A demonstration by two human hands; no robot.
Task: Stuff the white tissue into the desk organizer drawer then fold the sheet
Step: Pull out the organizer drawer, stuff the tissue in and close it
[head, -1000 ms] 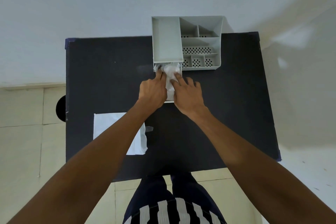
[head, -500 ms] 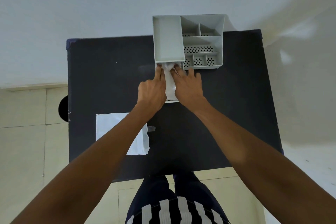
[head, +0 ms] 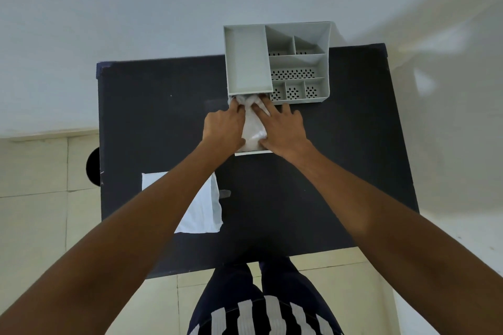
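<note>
Nearest, striped dark clothing (head: 261,307) at bottom edge, then flat white sheet (head: 202,207) on black table (head: 340,171), partly under left forearm, unfolded, same spot as before. Further out, left hand (head: 224,128) and right hand (head: 281,128) both pressing down on white tissue (head: 252,130) in pulled-out drawer (head: 253,153); fingers spread, pushing rather than gripping, fingertips now further in toward drawer mouth than a second ago. Tissue mostly inside drawer, bunched end tucked under grey organizer (head: 277,62). Organizer's top compartments showing nothing inside.
</note>
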